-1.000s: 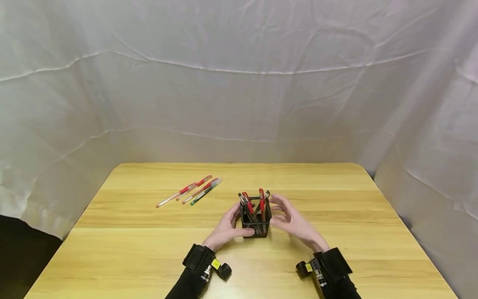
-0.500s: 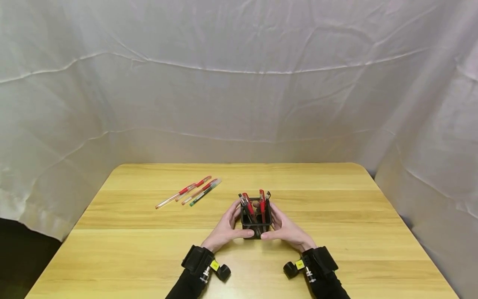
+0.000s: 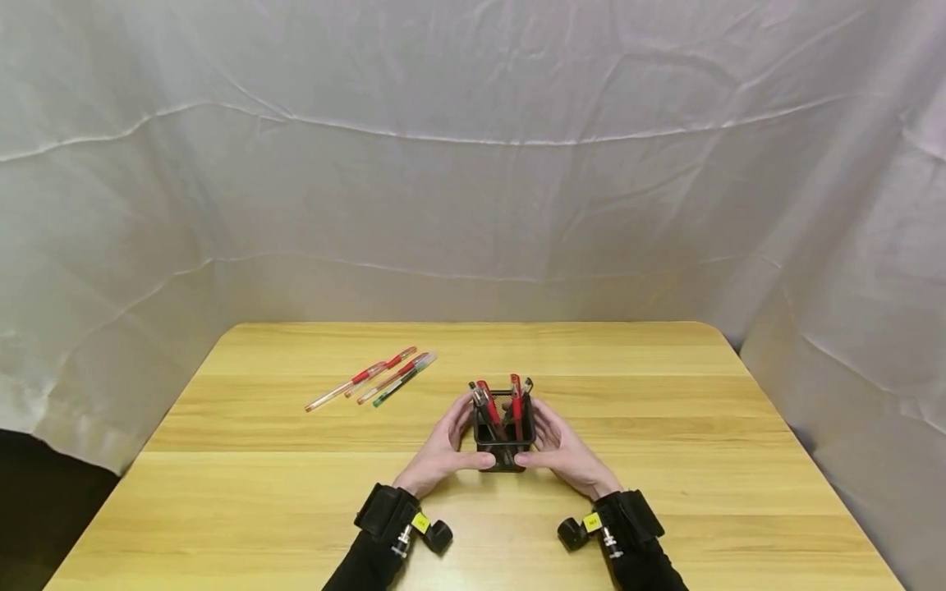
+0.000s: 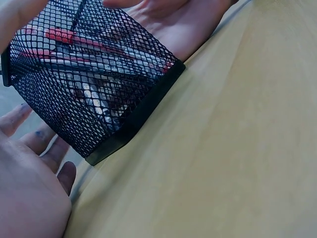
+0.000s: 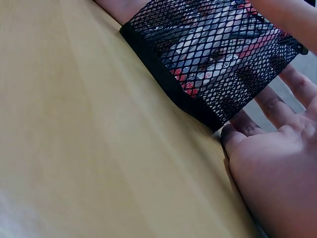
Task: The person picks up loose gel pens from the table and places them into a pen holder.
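A black mesh pen holder (image 3: pixel 504 459) stands upright on the table, between both hands. Red and dark pens rise out of it, among them a red-capped pen (image 3: pixel 516 400). My left hand (image 3: pixel 441 451) grips its left side, thumb across the front and fingers round the side. From the right, my right hand (image 3: pixel 565 454) grips it likewise, the two thumb tips a little apart on the front. In the left wrist view, pens show through the mesh holder (image 4: pixel 99 74), its dark base edge close to the tabletop. The right wrist view shows the fingers of the right hand (image 5: pixel 277 153) beside the mesh holder (image 5: pixel 213 64).
Several loose pens lie on the wooden table (image 3: pixel 709 427) behind and left of the holder. One is a long clear pen with a red grip (image 3: pixel 346 387); another is green-tipped (image 3: pixel 397 388). A pale cloth curtain (image 3: pixel 473 205) hangs round the table's back and sides.
My right hand has come in from the right and closed round the holder, its thumb now across the front. The left hand keeps its hold, and the loose pens lie as before.
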### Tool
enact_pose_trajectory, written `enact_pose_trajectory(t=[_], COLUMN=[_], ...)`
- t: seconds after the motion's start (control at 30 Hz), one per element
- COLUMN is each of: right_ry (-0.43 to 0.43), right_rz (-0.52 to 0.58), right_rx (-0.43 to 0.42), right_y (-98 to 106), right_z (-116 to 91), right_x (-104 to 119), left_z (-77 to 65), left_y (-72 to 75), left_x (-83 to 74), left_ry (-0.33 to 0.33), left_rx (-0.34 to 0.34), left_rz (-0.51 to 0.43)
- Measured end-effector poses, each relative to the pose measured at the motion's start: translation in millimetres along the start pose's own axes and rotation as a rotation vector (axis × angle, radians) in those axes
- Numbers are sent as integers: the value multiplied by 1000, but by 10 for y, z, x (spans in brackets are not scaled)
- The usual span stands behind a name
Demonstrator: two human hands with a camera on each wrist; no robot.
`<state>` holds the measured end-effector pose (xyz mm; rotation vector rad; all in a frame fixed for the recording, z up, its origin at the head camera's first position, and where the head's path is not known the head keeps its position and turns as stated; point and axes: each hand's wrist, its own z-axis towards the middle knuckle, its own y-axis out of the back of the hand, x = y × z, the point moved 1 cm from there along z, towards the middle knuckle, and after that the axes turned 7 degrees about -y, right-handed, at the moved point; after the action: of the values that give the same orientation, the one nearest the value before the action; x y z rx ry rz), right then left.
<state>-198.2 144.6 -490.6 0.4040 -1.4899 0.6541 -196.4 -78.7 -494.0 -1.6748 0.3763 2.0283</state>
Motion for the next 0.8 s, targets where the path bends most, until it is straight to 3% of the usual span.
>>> enact_pose_trajectory(t=[0.13, 0.43, 0.53, 0.63, 0.8], right_ry=[-1, -24, -10, 8, -8], right_rz=[-9, -15, -21, -19, -20], right_rx=[-32, -57, -46, -34, -49], right_y=[-6, -34, -41, -39, -58], right_z=[-6, 45, 63, 78, 89], right_x=[-24, -54, -64, -69, -25], left_z=[-18, -26, -34, -32, -16], left_y=[32, 145, 214, 311, 493], left_x=[-24, -114, -145, -174, -293], left_ry=[-30, -217, -212, -197, -190], left_rx=[4, 13, -25, -87, -197], left_rz=[-30, -115, -212, -242, -152])
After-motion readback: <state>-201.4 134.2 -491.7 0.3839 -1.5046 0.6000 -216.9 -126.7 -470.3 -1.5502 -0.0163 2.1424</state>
